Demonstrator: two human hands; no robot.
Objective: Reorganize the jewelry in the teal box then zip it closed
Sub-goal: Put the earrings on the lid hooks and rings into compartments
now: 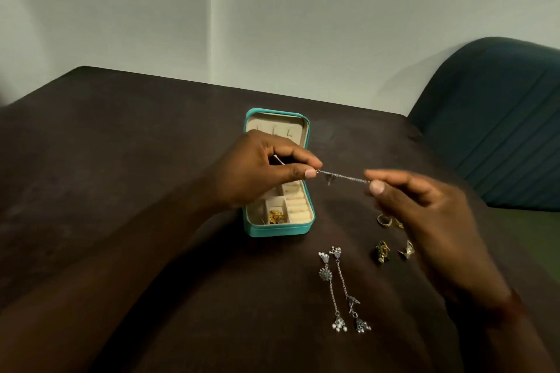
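Both hands pinch a thin silver chain (344, 176) taut at mid-frame: the left hand (260, 172) grips one end between thumb and fingers, the right hand (424, 206) grips the other. The left hand hides the middle of the open teal box (277, 230), which sits just below and behind it, with a gold piece (276, 217) in a lower compartment. Two long silver earrings (342, 291) lie lower centre. A ring (385, 220) and two small ornaments (382, 252) lie partly behind the right hand. The table (121, 191) is dark brown. A pale wall (272, 9) fills the top, and a dark teal chair (500, 118) stands at the right.
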